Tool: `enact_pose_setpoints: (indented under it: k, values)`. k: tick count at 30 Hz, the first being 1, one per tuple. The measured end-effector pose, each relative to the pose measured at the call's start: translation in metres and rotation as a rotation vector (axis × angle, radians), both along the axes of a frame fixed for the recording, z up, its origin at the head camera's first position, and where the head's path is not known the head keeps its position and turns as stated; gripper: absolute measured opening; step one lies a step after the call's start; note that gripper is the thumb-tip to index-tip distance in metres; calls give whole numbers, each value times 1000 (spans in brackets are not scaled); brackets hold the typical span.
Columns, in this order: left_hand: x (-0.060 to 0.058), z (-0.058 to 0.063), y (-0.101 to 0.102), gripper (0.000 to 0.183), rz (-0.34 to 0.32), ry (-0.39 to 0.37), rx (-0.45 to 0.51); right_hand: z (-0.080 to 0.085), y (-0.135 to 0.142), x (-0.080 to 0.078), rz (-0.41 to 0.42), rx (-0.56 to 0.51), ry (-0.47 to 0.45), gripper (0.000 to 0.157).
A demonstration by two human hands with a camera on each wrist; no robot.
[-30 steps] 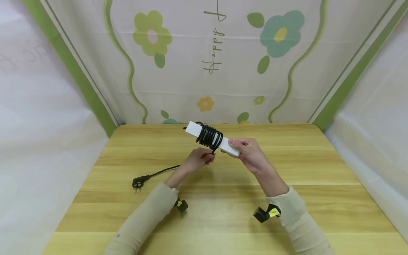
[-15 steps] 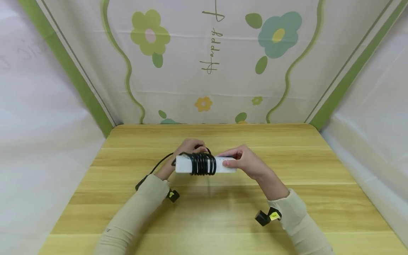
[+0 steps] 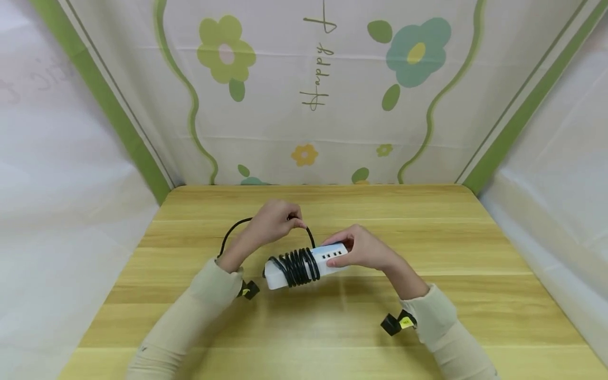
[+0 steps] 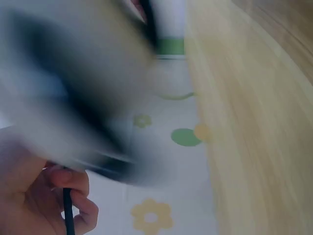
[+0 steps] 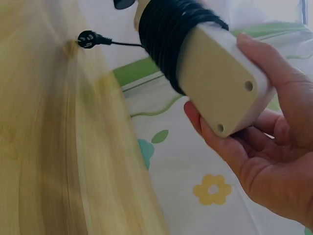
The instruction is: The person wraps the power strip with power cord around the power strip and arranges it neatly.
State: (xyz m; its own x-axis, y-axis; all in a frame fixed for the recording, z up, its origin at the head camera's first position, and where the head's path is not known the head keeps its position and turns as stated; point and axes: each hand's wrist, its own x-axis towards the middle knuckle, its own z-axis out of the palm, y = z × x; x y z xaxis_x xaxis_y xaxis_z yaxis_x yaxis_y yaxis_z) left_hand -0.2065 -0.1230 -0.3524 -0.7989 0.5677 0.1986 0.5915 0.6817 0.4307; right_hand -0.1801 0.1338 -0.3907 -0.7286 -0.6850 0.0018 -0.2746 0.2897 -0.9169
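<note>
A white power strip is held above the table, tilted, with its USB ports showing in the head view. Several turns of its black cord wrap around the other half. My right hand grips the strip's right end between thumb and fingers. Behind the coil, my left hand pinches the loose cord, which runs up from the strip and loops back over the left wrist. In the right wrist view the black plug dangles at the cord's end; in the head view it is hidden. The strip is blurred in the left wrist view.
The wooden table spreads beneath both hands. A white cloth with printed flowers stands behind its far edge, and white cloth walls rise at the left and right. A small black camera sits on the right wrist.
The strip has come down toward me and turned so its ported face shows. My left hand has moved up and left behind it, pulling cord along; the plug has gone out of the head view.
</note>
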Motion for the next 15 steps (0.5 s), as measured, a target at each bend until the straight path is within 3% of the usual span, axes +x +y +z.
enact_pose_setpoints:
  k: [4,8,12,15]
  values:
    - [13,10,7,21,-1,77,-66,-6,-1,-2,-92,122,96,38]
    - [23,15,13,20,10,110,-75,-10,-3,-5,-196,174,198,44]
    - [31,16,19,17,45,108,-57,-9,-4,-6,-288,189,280,44]
    - [36,17,22,17,73,72,-25,-6,-3,-7,-351,174,292,42]
